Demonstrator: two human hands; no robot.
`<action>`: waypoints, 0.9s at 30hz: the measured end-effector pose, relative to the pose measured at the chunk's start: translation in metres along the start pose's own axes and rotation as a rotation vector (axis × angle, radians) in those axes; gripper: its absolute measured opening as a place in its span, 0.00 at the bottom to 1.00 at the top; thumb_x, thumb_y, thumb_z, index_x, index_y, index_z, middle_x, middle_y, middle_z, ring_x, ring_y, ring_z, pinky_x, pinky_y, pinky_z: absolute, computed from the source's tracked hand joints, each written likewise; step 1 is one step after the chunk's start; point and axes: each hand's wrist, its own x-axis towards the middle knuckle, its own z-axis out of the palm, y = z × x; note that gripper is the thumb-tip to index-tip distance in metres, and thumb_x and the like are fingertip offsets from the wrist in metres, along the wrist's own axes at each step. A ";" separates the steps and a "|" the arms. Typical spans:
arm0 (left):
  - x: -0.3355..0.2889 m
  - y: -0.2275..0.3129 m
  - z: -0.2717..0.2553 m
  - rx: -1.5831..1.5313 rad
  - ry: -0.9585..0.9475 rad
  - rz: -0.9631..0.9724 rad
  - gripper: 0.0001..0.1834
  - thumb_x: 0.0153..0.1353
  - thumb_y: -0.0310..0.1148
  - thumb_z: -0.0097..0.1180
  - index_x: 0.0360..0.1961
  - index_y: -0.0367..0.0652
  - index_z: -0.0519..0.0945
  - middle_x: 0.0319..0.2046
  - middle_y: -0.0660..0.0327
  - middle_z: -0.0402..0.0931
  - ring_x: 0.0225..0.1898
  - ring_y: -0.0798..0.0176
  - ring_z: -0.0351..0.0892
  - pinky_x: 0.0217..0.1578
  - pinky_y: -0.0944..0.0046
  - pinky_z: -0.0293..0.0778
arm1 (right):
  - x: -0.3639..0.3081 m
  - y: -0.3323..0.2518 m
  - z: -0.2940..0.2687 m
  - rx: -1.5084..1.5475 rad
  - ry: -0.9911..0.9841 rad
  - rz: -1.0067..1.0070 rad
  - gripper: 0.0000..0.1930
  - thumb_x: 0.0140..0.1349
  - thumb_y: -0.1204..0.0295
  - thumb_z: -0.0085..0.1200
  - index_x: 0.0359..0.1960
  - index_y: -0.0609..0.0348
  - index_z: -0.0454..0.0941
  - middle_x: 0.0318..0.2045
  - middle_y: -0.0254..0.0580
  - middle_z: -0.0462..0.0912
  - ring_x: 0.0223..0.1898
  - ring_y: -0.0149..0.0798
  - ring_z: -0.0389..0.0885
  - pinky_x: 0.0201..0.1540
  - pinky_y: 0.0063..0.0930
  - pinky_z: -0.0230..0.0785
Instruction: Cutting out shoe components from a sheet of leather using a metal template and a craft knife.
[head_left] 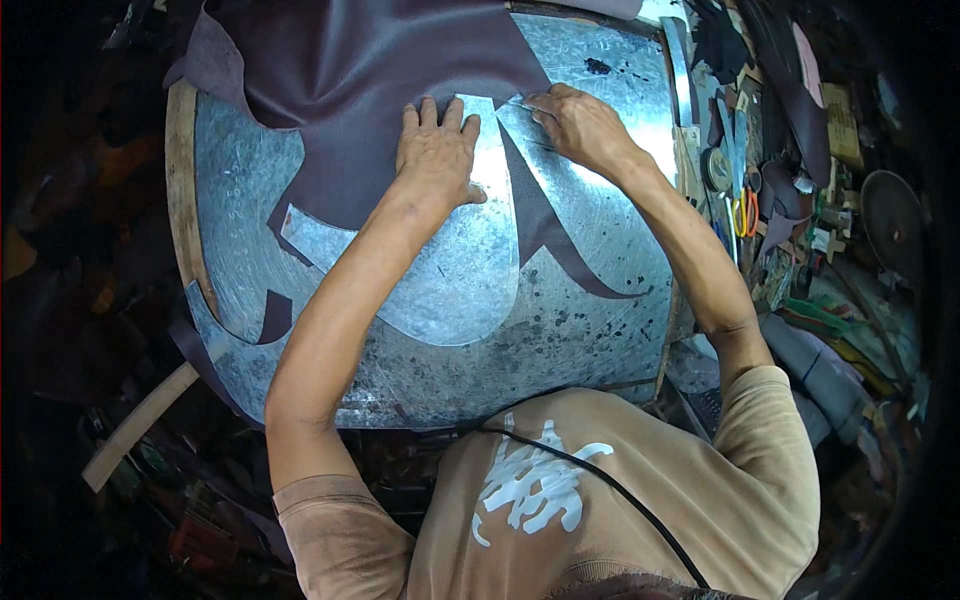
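A sheet of dark brown leather (370, 60) lies over the far part of a metal-topped table (590, 340). On top of it rests a flat grey metal template (455, 270) with a rounded near end. My left hand (438, 150) is spread flat, fingers apart, across the leather and the template's left edge. Just past the template's far right corner, my right hand (580, 125) is closed, a small pale tip showing at its fingers; the kind of tool is hidden. From there a narrow leather strip (570, 255) runs down along the template's right side, with a curved end on the metal.
Orange-handled scissors (745, 213), a roll of tape (717, 168) and scraps crowd the right side. A metal strip (678, 60) lies along the table's far right edge. A wooden edge (183, 190) borders the left, with a leather scrap (277, 315) nearby.
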 end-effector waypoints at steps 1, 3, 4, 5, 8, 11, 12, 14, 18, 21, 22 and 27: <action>0.000 0.000 0.000 0.002 -0.008 0.000 0.52 0.42 0.57 0.71 0.66 0.43 0.66 0.68 0.50 0.59 0.69 0.41 0.55 0.67 0.42 0.52 | 0.000 0.001 0.001 -0.001 0.008 0.007 0.16 0.63 0.73 0.50 0.51 0.59 0.80 0.47 0.51 0.81 0.45 0.52 0.82 0.51 0.40 0.74; 0.003 0.002 -0.003 0.032 -0.010 0.007 0.52 0.43 0.57 0.70 0.65 0.41 0.66 0.67 0.50 0.60 0.69 0.41 0.55 0.67 0.42 0.52 | -0.001 0.002 0.003 0.145 0.002 0.031 0.16 0.63 0.73 0.49 0.52 0.60 0.79 0.48 0.54 0.80 0.48 0.54 0.81 0.55 0.42 0.72; 0.004 0.004 -0.004 0.056 -0.017 0.007 0.51 0.44 0.58 0.69 0.65 0.39 0.67 0.67 0.49 0.60 0.69 0.41 0.55 0.68 0.42 0.51 | -0.005 0.001 0.006 0.146 0.008 0.039 0.16 0.63 0.73 0.49 0.52 0.60 0.79 0.48 0.54 0.80 0.48 0.54 0.81 0.55 0.42 0.72; 0.005 0.007 -0.005 0.062 -0.016 0.015 0.51 0.44 0.58 0.69 0.65 0.39 0.67 0.67 0.49 0.60 0.69 0.41 0.55 0.68 0.42 0.51 | -0.011 0.000 0.010 0.219 0.070 0.061 0.17 0.63 0.73 0.50 0.53 0.61 0.79 0.48 0.56 0.81 0.49 0.55 0.80 0.56 0.42 0.71; 0.006 0.009 -0.002 0.113 0.001 0.029 0.51 0.45 0.59 0.68 0.63 0.35 0.68 0.66 0.49 0.62 0.69 0.41 0.55 0.68 0.43 0.51 | -0.021 -0.019 0.020 0.432 0.224 0.115 0.19 0.62 0.71 0.52 0.54 0.65 0.77 0.45 0.62 0.80 0.48 0.58 0.79 0.56 0.42 0.70; 0.006 0.004 0.006 0.108 0.137 0.094 0.51 0.44 0.58 0.68 0.62 0.33 0.69 0.66 0.49 0.62 0.70 0.42 0.55 0.67 0.43 0.51 | -0.019 -0.044 0.031 0.476 0.304 0.202 0.18 0.61 0.71 0.53 0.51 0.69 0.77 0.43 0.65 0.80 0.46 0.60 0.80 0.52 0.44 0.71; 0.007 0.002 0.007 0.091 0.136 0.127 0.50 0.44 0.58 0.69 0.62 0.34 0.68 0.66 0.50 0.63 0.70 0.43 0.55 0.67 0.43 0.51 | -0.017 -0.048 0.036 0.494 0.321 0.226 0.18 0.61 0.72 0.53 0.51 0.69 0.77 0.43 0.65 0.80 0.45 0.61 0.80 0.51 0.45 0.72; 0.008 -0.001 0.011 0.073 0.134 0.160 0.50 0.44 0.58 0.69 0.63 0.34 0.68 0.66 0.50 0.63 0.70 0.43 0.55 0.67 0.43 0.51 | -0.016 -0.054 0.041 0.471 0.350 0.235 0.18 0.61 0.72 0.53 0.51 0.69 0.77 0.43 0.65 0.80 0.45 0.61 0.80 0.51 0.45 0.72; 0.008 -0.002 0.013 0.033 0.151 0.180 0.50 0.45 0.57 0.68 0.63 0.34 0.68 0.66 0.50 0.62 0.70 0.44 0.55 0.67 0.43 0.52 | -0.016 -0.056 0.042 0.429 0.371 0.237 0.18 0.62 0.72 0.52 0.51 0.69 0.78 0.43 0.66 0.79 0.44 0.62 0.80 0.50 0.46 0.72; 0.008 -0.001 0.011 0.044 0.132 0.180 0.50 0.45 0.57 0.68 0.64 0.35 0.68 0.66 0.49 0.62 0.70 0.43 0.55 0.67 0.43 0.52 | -0.015 -0.056 0.044 0.434 0.366 0.238 0.18 0.61 0.72 0.52 0.51 0.69 0.78 0.42 0.65 0.79 0.43 0.61 0.80 0.49 0.46 0.72; 0.008 -0.001 0.011 0.056 0.118 0.179 0.50 0.45 0.57 0.68 0.64 0.35 0.67 0.66 0.49 0.62 0.70 0.43 0.55 0.67 0.43 0.52 | -0.015 -0.056 0.045 0.433 0.364 0.237 0.18 0.61 0.72 0.52 0.51 0.69 0.78 0.42 0.65 0.79 0.43 0.61 0.80 0.49 0.46 0.72; 0.008 -0.002 0.009 0.046 0.135 0.181 0.51 0.45 0.58 0.68 0.63 0.34 0.67 0.66 0.48 0.63 0.69 0.42 0.57 0.66 0.43 0.53 | -0.014 -0.054 0.046 0.404 0.390 0.196 0.17 0.61 0.72 0.53 0.49 0.69 0.79 0.41 0.65 0.79 0.42 0.61 0.80 0.48 0.46 0.72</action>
